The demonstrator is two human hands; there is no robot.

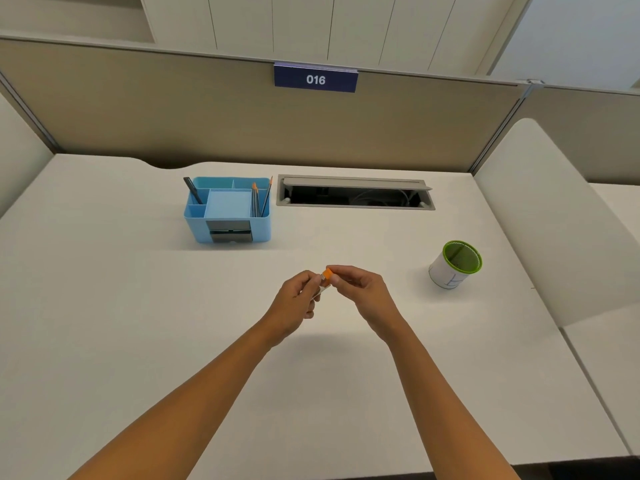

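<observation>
Both my hands meet above the middle of the white desk [138, 306]. My left hand [294, 301] grips the pale barrel of a small pen-like object, most of it hidden in the fingers. My right hand [360, 289] pinches its orange cap [327, 273] between thumb and forefinger. Whether the cap sits fully on the barrel I cannot tell.
A blue desk organiser [227, 209] with pencils and pens stands at the back centre-left. Beside it is an open cable hatch [355, 194]. A white cup with a green rim [455, 265] stands to the right. A fabric partition with a "016" sign [315, 79] closes the back.
</observation>
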